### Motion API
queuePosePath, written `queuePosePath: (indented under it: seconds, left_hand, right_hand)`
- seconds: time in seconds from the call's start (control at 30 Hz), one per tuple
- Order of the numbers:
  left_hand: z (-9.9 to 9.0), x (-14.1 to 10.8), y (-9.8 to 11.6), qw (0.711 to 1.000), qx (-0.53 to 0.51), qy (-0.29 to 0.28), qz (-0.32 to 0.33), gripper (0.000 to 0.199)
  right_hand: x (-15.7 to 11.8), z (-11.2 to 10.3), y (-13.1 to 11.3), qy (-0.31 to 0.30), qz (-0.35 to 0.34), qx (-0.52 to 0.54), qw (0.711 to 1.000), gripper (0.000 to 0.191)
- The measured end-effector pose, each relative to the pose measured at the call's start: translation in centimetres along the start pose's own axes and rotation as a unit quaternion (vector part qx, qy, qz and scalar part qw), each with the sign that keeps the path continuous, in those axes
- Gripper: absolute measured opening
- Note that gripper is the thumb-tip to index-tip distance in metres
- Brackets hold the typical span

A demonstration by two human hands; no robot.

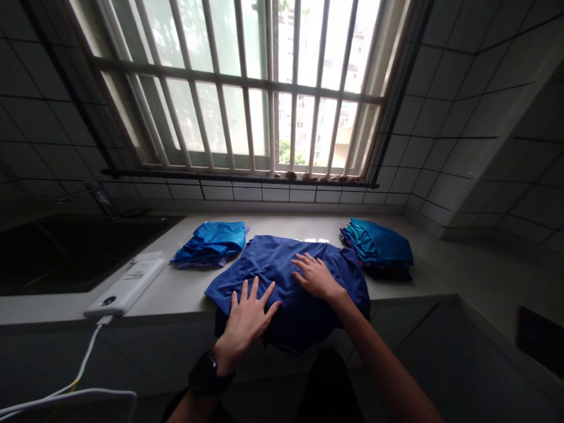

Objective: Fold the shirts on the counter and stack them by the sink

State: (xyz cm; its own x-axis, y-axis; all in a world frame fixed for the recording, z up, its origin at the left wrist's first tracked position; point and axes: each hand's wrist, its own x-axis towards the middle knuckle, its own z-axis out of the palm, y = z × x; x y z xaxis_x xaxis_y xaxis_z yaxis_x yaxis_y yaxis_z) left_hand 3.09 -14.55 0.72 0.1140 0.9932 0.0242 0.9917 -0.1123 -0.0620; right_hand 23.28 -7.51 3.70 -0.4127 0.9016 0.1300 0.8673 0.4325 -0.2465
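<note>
A dark blue garment (282, 264) is spread over the counter, its lower part hanging past the front edge. My left hand (249, 314) lies on its near left part with the fingers spread. Further right and higher up, my right hand (315, 276) rests on the cloth, fingers stretched out. Neither hand grips anything. What kind of garment it is I cannot tell. To its left sits a folded bright blue cloth (215, 241) with a purple edge beneath. A stack of folded teal and dark clothes (379, 247) touches or nearly touches its right side.
A white power bank (127, 285) with a white cable (90, 352) plugged in lies on the left of the white counter (185, 299). Beyond it are a dark sink (79, 226) and a faucet (103, 200). A barred window (264, 88) stands behind the counter.
</note>
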Motion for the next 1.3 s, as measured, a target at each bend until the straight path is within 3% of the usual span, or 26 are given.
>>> queuePosePath:
  seconds: [0.13,0.27,0.43,0.5,0.6,0.7,0.77,0.83,0.93,1.1,1.2,1.3]
  left_hand:
    - [0.7,1.8,-0.3,1.0,-0.026,-0.001,0.007,0.059]
    - [1.1,4.1,-0.9,0.999,-0.046,0.018,0.019,0.058]
    - [-0.5,6.5,-1.2,0.995,-0.077,-0.007,0.057,0.059]
    - [-0.9,5.7,-1.2,0.995,-0.077,0.021,0.055,0.057]
    - [-0.4,2.3,-1.4,0.991,-0.084,0.086,0.062,0.059]
    - [1.4,-1.6,-2.4,0.98,-0.089,0.106,0.142,0.084]
    - [2.9,-2.9,-3.3,0.973,-0.076,0.122,0.181,0.089]
    - [4.2,-3.0,-4.4,0.967,-0.061,0.149,0.196,0.087]
    - [4.8,-1.9,-6.1,0.962,-0.068,0.164,0.209,0.085]
    - [3.6,-1.2,-8.6,0.976,-0.096,0.15,0.128,0.08]
    - [2.4,-1.4,-9.1,0.973,-0.132,0.113,0.151,0.07]
    - [1.1,-0.4,-8.8,0.962,-0.199,0.115,0.149,0.057]
  right_hand:
    - [2.5,2.4,-1.0,-0.097,-0.048,0.024,0.994,0.059]
    - [3.8,3.1,-1.1,-0.095,0.012,0.007,0.995,0.061]
    - [5.2,2.5,0.0,-0.095,0.083,-0.023,0.992,0.062]
    - [5.8,2.4,0.4,-0.097,0.112,-0.03,0.988,0.061]
    - [6.2,2.2,0.6,-0.104,0.126,-0.039,0.986,0.061]
    - [5.9,1.8,-0.2,-0.102,0.138,-0.037,0.984,0.061]
    - [5.3,1.6,-1.4,-0.079,0.131,-0.029,0.988,0.061]
    - [4.5,1.9,-2.7,-0.067,0.079,-0.022,0.994,0.06]
    - [3.2,2.9,-4.2,-0.097,0.014,-0.017,0.995,0.059]
    - [2.8,4.7,-4.5,-0.087,0.044,-0.025,0.995,0.06]
    - [3.3,5.0,-4.5,-0.078,0.078,-0.03,0.993,0.06]
    - [4.0,4.7,-4.6,-0.075,0.106,-0.032,0.991,0.06]
